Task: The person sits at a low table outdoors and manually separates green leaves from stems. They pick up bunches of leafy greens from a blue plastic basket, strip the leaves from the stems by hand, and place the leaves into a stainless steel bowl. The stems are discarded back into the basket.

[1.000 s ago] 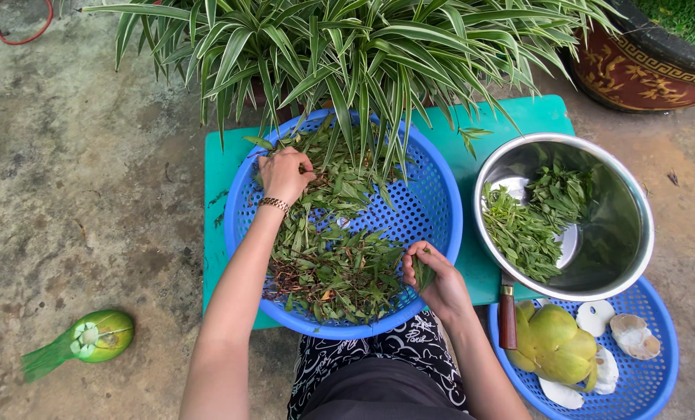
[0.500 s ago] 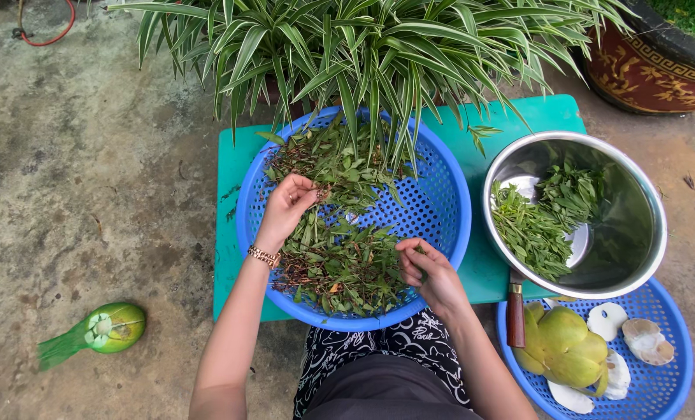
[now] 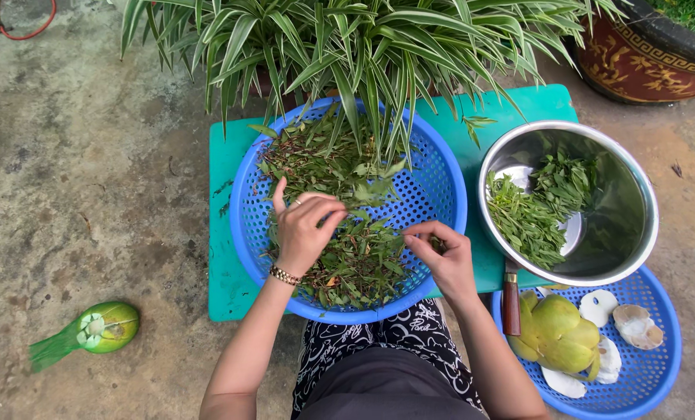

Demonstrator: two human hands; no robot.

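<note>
Leftward, bare concrete floor lay open around the green coconut. Your left hand pinched leafy stems inside the blue basket, which filled the teal board's left half. Your right hand gripped a sprig near the basket's near rim. Picked greens sat in the steel bowl at the board's right edge.

Lighting: soft, even daylight, bright throughout; no single source apparent. Shadows: faint and diffuse, a weak one under the round blue perforated plastic basket on the teal plastic board. Glare: pale reflections inside the polished round steel bowl. Focus: sharp across the frame; no motion blur on either hand. Edge distortion: mild wide-angle stretch towards the corners.
</note>
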